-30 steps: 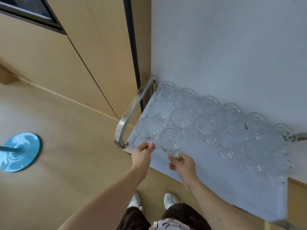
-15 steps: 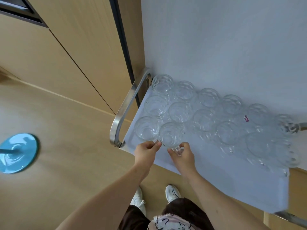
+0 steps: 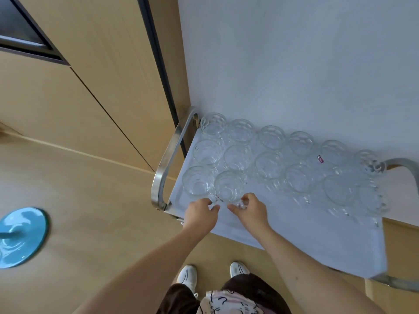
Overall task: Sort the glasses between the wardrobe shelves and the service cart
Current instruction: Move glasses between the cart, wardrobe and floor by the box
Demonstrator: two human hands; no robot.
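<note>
**Cart filling up, front row barely begun**

The cart point(image 3: 317, 241) stands against the white wall with a pale cloth over its top, and most of the glasses point(image 3: 269, 165) are lined up on it already: a full row along the wall, a second row in front of that, and a third row with only two glasses at the left end. By my count there are about fifteen or so, though clear glass on pale cloth makes the count shaky. I'd judge the cart side of the sorting well on, with room left along the near edge for more.

Both hands are at those two front glasses. The left hand point(image 3: 200, 215) has its fingers curled at the base of the left glass point(image 3: 197, 181), apparently on its handle; the right hand point(image 3: 250, 210) is curled the same way at the base of the next glass point(image 3: 229, 185). Whether each hand truly grips or only touches, I cannot tell, since the handles vanish against the cloth.

The wardrobe shelves are not in sight, only wooden panels point(image 3: 95, 71) to the left, so what has been sorted there is unknown. The glasses at the far right blur together, and the cart's right end is cut off by the edge of the view.
</note>
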